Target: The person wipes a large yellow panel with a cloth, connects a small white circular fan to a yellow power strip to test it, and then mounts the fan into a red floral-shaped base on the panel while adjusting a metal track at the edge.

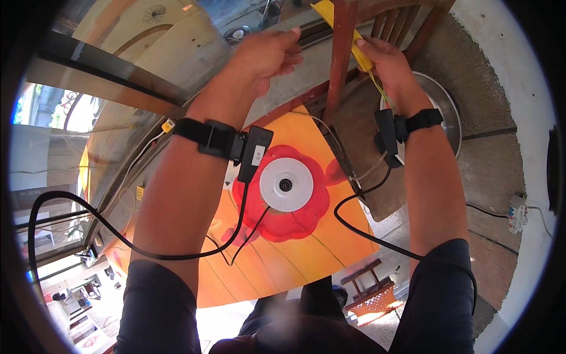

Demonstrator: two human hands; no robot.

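Note:
My left hand (265, 56) is raised past the far edge of the table, palm turned inward and fingers stretched out, with nothing seen in it. My right hand (386, 65) is closed on the near end of a long yellow strip (361, 54), beside a reddish-brown wooden chair post (342, 59). The strip passes behind the post and shows again at its left. Thin yellow-green strands hang from the strip's near end, below my fingers. What exactly the strip is I cannot make out.
A white round appliance base (298, 197) with a black cord lies on the orange table (283, 271), over a painted red flower. At right is a round metal dish (453, 121), partly behind my right wrist. A power strip (517, 214) is by the wall. Windows line the left.

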